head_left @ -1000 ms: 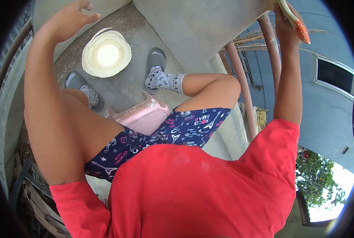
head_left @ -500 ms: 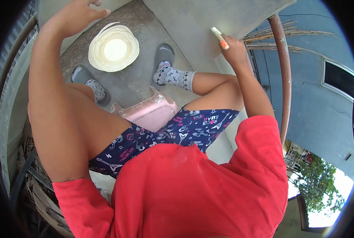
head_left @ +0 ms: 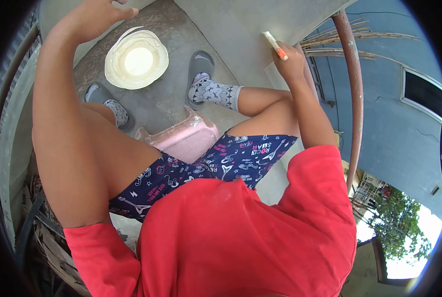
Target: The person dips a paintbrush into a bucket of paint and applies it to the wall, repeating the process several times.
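At the top left edge is my left hand (head_left: 99, 19), partly cut off by the frame. Its thumb and a finger show apart, with nothing seen between them. Below and right of it, a round cream-coloured container (head_left: 138, 60) with a pale, ragged rim stands on the floor. My right hand (head_left: 290, 63), at the upper right, is closed around a white stick-like tool (head_left: 274, 44) with an orange-red part. The tool's white tip points up and left, over a smooth grey surface (head_left: 231, 24); contact cannot be made out.
A pink stool (head_left: 188, 137) with worn edges is between my legs. My feet in grey slippers (head_left: 201, 64) rest on the floor. A rusty metal pole (head_left: 353, 74) and thin sticks (head_left: 344, 35) stand at the right, before a blue wall (head_left: 384, 119).
The view has shifted slightly, so the container, feet and pole appear a little further left. My right hand still holds the tool, now tilted slightly differently. My left hand stays near the top edge.
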